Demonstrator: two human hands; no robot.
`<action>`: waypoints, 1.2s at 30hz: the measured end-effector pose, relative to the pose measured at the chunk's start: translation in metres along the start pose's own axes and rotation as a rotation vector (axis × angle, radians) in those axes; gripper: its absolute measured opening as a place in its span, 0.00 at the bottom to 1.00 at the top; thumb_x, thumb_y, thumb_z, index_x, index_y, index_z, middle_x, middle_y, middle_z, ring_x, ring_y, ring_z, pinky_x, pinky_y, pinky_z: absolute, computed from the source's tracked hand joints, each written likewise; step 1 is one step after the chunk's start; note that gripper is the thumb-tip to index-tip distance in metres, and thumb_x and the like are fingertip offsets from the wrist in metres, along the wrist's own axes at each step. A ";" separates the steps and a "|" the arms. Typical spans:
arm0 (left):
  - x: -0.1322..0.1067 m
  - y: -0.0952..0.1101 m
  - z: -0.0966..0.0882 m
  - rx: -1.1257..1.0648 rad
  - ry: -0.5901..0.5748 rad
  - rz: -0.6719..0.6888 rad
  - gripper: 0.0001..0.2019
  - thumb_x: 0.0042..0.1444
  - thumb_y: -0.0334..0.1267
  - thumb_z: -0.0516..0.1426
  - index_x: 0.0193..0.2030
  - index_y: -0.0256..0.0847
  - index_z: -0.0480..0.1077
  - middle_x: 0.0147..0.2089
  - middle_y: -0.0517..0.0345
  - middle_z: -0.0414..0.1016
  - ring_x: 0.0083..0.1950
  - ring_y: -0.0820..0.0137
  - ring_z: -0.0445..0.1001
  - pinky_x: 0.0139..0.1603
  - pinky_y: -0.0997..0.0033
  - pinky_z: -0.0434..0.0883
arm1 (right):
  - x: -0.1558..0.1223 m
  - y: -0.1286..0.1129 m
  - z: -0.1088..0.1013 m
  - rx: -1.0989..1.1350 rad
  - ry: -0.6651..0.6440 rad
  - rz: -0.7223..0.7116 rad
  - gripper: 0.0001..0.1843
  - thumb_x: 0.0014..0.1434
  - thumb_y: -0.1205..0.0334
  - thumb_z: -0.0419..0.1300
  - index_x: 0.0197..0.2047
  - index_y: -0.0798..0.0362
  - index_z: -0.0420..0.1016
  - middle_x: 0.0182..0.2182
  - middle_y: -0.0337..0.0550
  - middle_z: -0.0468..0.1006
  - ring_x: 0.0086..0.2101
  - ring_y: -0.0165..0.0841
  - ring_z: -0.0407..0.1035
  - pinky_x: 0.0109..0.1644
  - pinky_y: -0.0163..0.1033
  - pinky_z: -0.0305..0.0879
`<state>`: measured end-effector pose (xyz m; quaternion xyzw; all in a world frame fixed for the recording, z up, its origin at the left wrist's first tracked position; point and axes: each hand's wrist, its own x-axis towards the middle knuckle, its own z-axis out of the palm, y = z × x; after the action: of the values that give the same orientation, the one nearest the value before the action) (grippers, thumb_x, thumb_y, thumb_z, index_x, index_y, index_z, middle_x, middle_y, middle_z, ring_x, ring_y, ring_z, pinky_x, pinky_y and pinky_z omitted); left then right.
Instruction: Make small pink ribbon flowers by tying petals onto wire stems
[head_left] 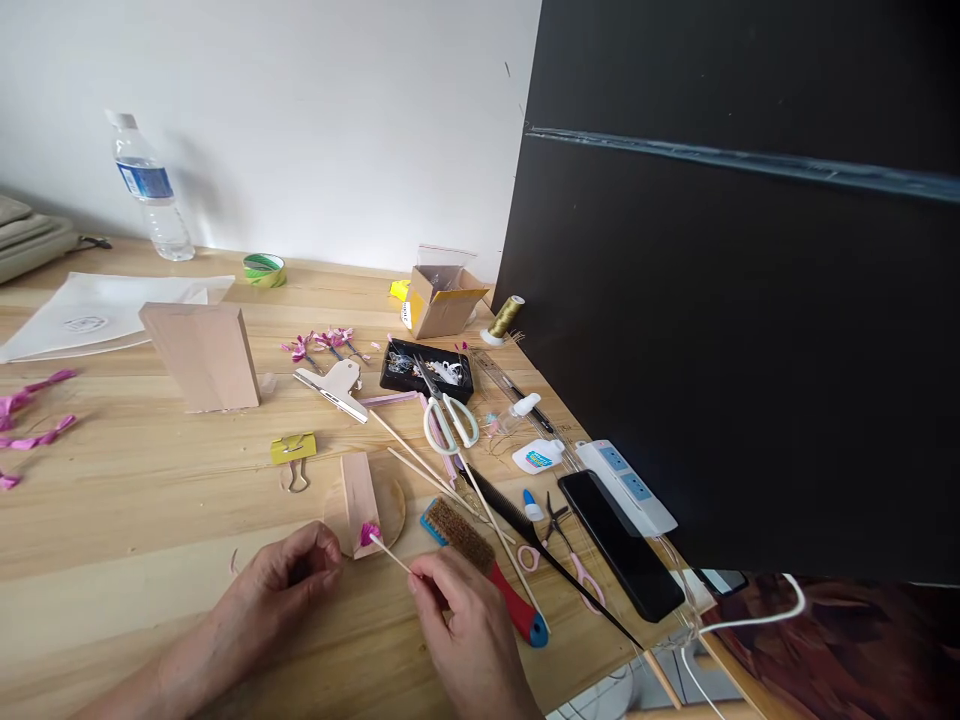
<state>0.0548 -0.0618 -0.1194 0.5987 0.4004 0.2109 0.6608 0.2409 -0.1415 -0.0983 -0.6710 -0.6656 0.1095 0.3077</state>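
Note:
My right hand [465, 620] pinches a thin wooden stick [391, 555] between thumb and forefinger. The stick's whitish tip touches a small magenta piece [368, 532], perhaps a petal, at the near end of a narrow wooden block [361, 490]. That block lies on a round wooden disc [394, 505]. Just left of the disc, my left hand [289, 585] is loosely curled, with thumb and forefinger a little apart and nothing visible between them. Beside my right hand lies a brush [465, 535] with brown bristles and a red handle.
A yellow binder clip [293, 448], a metal clip [337, 388] and an upright wood block [201, 355] stand beyond. White-handled scissors [450, 420] rest on a black tray [397, 368]. Rightward are a comb [517, 515], glue bottle [538, 456], phone [622, 545] and black panel [735, 330].

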 end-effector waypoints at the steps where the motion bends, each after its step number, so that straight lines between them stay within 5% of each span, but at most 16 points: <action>1: 0.000 0.000 0.000 -0.004 -0.007 -0.002 0.10 0.51 0.46 0.56 0.29 0.42 0.64 0.22 0.68 0.56 0.24 0.74 0.52 0.23 0.76 0.52 | 0.000 0.000 0.001 -0.005 -0.006 -0.004 0.12 0.55 0.73 0.49 0.24 0.52 0.66 0.21 0.37 0.70 0.24 0.30 0.66 0.27 0.31 0.57; 36: 0.002 -0.007 -0.002 -0.044 -0.041 0.017 0.13 0.52 0.49 0.56 0.32 0.40 0.67 0.21 0.68 0.55 0.24 0.75 0.51 0.24 0.76 0.51 | 0.006 0.006 0.010 -0.087 0.127 -0.078 0.12 0.55 0.73 0.46 0.23 0.51 0.62 0.19 0.36 0.67 0.22 0.29 0.63 0.26 0.31 0.55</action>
<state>0.0528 -0.0606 -0.1263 0.5916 0.3770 0.2133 0.6800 0.2403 -0.1323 -0.1079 -0.6628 -0.6746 0.0256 0.3239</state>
